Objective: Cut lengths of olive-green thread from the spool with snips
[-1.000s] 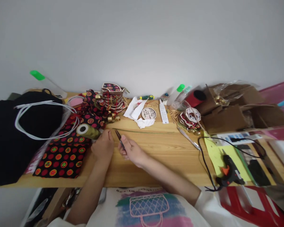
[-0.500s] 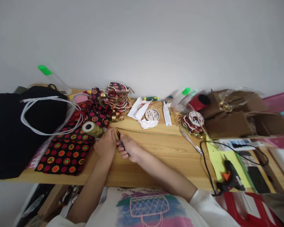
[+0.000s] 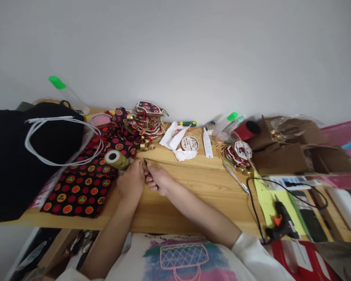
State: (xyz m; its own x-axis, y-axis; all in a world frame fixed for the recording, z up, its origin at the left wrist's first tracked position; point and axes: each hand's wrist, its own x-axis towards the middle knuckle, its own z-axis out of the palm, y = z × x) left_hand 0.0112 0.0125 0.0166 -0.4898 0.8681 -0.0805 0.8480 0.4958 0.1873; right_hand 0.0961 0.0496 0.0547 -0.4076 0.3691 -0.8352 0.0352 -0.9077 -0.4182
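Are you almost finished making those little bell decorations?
Some are done: finished ornaments sit stacked by the wall, more to the right. In hand: the right hand holds small snips at a green thread beside the left hand, near the spool. Patterned fabric lies unused.

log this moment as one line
left hand: pins thread by spool | right hand: holds snips at thread | table: fabric, glue gun

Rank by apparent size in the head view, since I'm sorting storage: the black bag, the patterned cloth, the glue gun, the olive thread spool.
1. black bag
2. patterned cloth
3. glue gun, though nearer the camera
4. olive thread spool
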